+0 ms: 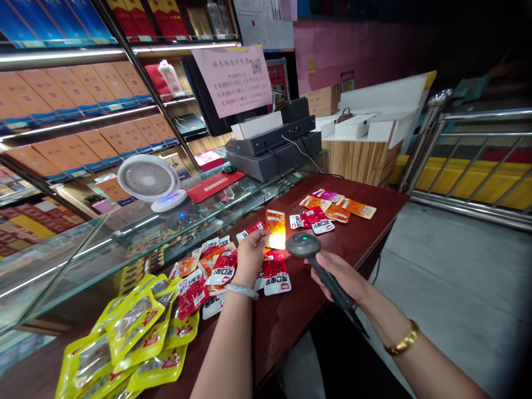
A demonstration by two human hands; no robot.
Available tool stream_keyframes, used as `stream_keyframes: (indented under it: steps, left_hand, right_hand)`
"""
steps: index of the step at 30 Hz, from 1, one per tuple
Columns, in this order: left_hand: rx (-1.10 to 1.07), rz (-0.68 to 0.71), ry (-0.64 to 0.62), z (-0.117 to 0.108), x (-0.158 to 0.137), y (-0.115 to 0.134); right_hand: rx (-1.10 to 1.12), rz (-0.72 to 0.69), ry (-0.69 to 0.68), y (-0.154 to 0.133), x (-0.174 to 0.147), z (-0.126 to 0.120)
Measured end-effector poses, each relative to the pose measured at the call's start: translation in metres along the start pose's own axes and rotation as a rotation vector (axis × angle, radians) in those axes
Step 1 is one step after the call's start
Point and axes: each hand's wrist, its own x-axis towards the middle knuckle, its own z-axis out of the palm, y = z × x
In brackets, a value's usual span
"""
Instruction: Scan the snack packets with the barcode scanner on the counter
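Indoors, packets [226, 265] litter dark-red counter [353, 238]; glass showcase [103, 246] alongside.

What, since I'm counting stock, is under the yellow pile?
Parts of lower packets show within the yellow pile, with the reddish table around it. Anything fully buried is covered and can't be seen.

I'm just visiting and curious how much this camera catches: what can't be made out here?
All in the head view:
Lower end of the orange packet at the left hand: lost in bright glare.
Underside of the scanner in the right hand: hidden by its body.
The monitor: mostly covered by the pink sign.
Some yellow packets: overlapped by others or cut off by the bottom edge.
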Motion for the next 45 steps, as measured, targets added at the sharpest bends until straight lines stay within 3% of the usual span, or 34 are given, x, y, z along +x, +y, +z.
stream_keyframes:
  steps: [7, 12, 15, 19, 23, 31, 34, 37, 41, 45]
  left_hand:
    - [0.104, -0.034, 0.011, -0.004, 0.002, -0.003]
    - [0.516, -0.121, 0.026, -0.01, 0.0, 0.001]
    - [0.777, -0.06, 0.03, -0.014, -0.006, 0.01]
    - [0.974, 0.005, 0.184, -0.015, -0.014, 0.024]
    - [0.925, 0.029, 0.196, -0.003, -0.014, 0.035]
    - [0.78, -0.026, -0.115, 0.053, 0.029, 0.044]
    - [0.828, -0.15, -0.095, 0.077, 0.049, 0.047]
    - [0.859, -0.186, -0.058, 0.095, 0.062, 0.05]
    - [0.834, -0.201, -0.107, 0.105, 0.067, 0.051]
    - [0.783, -0.208, -0.116, 0.099, 0.064, 0.044]
  right_hand:
    - [-0.008, -0.007, 0.007, -0.002, -0.001, 0.001]
    - [0.008, -0.011, 0.022, -0.004, -0.002, 0.002]
    - [0.006, -0.028, 0.037, -0.004, -0.002, 0.002]
    - [0.021, -0.063, 0.042, -0.004, -0.002, 0.003]
    - [0.027, -0.082, 0.024, -0.003, -0.003, 0.003]
    - [0.149, -0.195, 0.095, 0.003, -0.004, 0.002]
    - [0.209, -0.218, 0.14, 0.005, -0.003, 0.001]
    - [0.223, -0.22, 0.154, 0.005, 0.0, 0.001]
    - [0.231, -0.225, 0.164, 0.005, 0.002, -0.001]
    - [0.238, -0.214, 0.159, 0.005, 0.002, -0.002]
